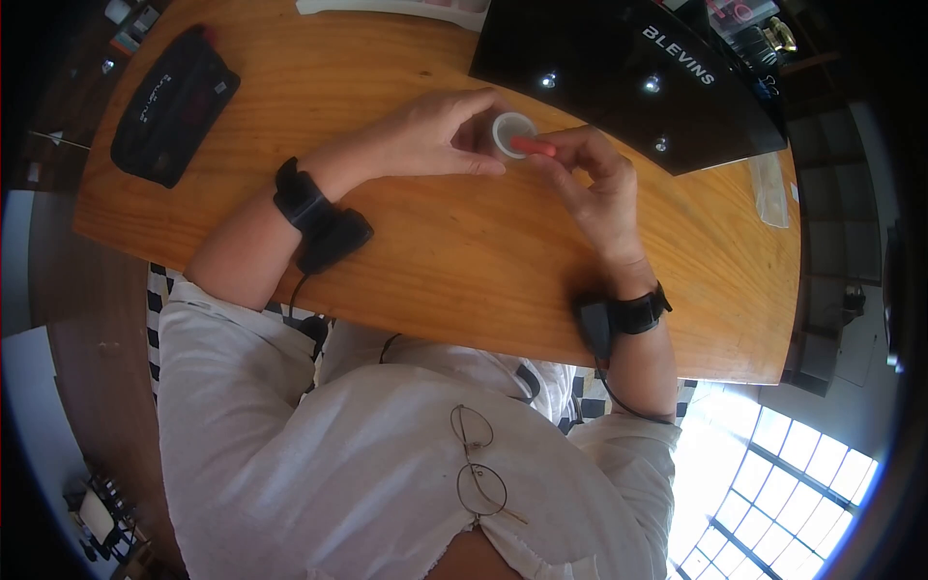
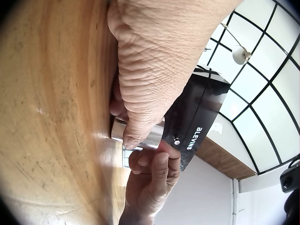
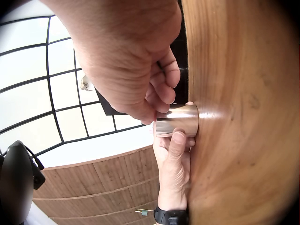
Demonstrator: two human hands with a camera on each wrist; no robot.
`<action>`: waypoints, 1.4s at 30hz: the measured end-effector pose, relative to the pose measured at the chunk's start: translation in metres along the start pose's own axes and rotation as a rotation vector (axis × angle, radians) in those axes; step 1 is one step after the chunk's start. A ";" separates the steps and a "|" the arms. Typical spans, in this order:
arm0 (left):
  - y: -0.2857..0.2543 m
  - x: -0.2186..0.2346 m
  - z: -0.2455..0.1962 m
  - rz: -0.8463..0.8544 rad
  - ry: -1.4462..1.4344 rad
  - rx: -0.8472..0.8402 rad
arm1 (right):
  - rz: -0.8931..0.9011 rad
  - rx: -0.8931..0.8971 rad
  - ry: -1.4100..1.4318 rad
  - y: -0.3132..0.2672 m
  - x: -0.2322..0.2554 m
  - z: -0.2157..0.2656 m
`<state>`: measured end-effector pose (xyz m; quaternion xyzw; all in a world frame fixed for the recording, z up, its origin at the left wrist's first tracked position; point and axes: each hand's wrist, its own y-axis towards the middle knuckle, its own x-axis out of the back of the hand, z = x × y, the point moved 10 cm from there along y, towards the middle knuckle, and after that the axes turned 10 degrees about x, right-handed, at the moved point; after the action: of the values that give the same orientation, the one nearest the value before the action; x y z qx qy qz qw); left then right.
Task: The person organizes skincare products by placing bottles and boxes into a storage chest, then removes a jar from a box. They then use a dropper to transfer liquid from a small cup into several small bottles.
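A small cup with a shiny silver outside (image 2: 152, 137) and a pale inside stands upright on the wooden table. My left hand (image 1: 430, 135) grips it from the left side, the thumb (image 3: 177, 143) along its wall. Between the thumb and fingertips of my right hand (image 1: 601, 184) is pinched a short red stick-like piece (image 1: 531, 146), whose tip lies over the cup's rim (image 1: 500, 124). In the right wrist view only a sliver of this red piece (image 3: 155, 116) shows, the rest being hidden by the fingers.
Behind the hands sits a glossy black box with knobs (image 1: 590, 77), lettered BLEVINS. A dark zip pouch (image 1: 174, 106) lies at the table's left. Clear plastic (image 1: 769, 191) lies near the right edge. Eyeglasses (image 1: 478, 464) hang from the shirt front.
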<state>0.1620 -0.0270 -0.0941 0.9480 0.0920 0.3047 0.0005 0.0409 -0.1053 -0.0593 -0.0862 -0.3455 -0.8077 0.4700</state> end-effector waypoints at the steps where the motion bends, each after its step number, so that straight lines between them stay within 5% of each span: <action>1: 0.000 0.000 0.000 0.005 -0.005 0.003 | -0.001 0.001 0.001 0.000 0.000 0.000; 42: 0.000 0.000 -0.003 0.003 0.011 -0.018 | -0.016 0.043 -0.009 0.000 0.005 0.008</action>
<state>0.1598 -0.0268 -0.0916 0.9464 0.0880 0.3106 0.0080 0.0364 -0.1034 -0.0512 -0.0766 -0.3656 -0.8034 0.4636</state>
